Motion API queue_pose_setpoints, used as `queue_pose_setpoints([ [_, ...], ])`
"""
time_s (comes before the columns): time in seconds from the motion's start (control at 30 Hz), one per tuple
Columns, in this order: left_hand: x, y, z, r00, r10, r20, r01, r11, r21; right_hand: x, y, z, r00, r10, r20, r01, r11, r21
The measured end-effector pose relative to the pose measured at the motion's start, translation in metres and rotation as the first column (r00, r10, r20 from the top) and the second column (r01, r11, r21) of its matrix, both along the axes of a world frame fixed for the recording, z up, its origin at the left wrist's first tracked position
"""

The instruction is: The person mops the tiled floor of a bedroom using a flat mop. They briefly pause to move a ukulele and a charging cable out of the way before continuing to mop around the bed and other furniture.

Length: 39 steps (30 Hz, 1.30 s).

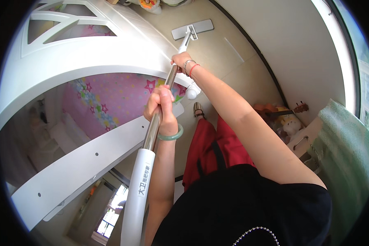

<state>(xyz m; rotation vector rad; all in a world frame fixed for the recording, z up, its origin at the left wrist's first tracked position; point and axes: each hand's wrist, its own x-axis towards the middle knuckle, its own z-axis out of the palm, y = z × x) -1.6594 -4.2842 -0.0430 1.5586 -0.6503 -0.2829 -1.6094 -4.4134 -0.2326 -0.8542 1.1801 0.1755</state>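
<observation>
A flat mop with a white and metal handle [151,137] runs from the lower edge up to its grey-white rectangular head [203,26], which lies on the floor at the top. My left hand [162,106], with a green bangle at its wrist, is wrapped round the metal part of the handle. Farther up, my right hand [182,61] grips the handle near the white joint above the mop head. A silver bracelet and a red cord circle that wrist.
On the left stands a white bed frame [82,55] with a pink, star-patterned sheet [123,92]. A dark-edged wall [274,45] curves along the right. A ukulele [281,110] and a plush toy [291,124] sit by a green cloth [346,151]. Bags [151,5] lie at the top.
</observation>
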Motion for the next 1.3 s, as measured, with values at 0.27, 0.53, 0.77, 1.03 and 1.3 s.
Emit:
queue_pose_setpoints([
  [0.27, -0.071, 0.052, 0.026, 0.974, -0.226, -0.008, 0.226, 0.974, 0.028, -0.118, 0.05, 0.023, 0.984, -0.162, -0.079, 0.166, 0.984, 0.058],
  [0.53, -0.12, 0.147, 0.025, 0.9, -0.434, -0.027, 0.433, 0.9, -0.047, -0.218, 0.155, 0.011, 0.911, -0.405, -0.079, 0.411, 0.908, 0.085],
  [0.77, -0.125, 0.26, 0.019, 0.832, -0.549, -0.081, 0.546, 0.836, -0.052, -0.252, 0.29, 0.004, 0.77, -0.632, -0.091, 0.638, 0.76, 0.124],
  [1.03, -0.114, 0.354, 0.067, 0.741, -0.664, -0.102, 0.671, 0.734, 0.099, -0.236, 0.416, 0.045, 0.673, -0.738, -0.049, 0.715, 0.632, 0.3],
  [1.3, -0.136, 0.334, 0.08, 0.694, -0.717, -0.062, 0.72, 0.692, 0.051, -0.254, 0.408, 0.045, 0.624, -0.78, -0.048, 0.734, 0.564, 0.379],
])
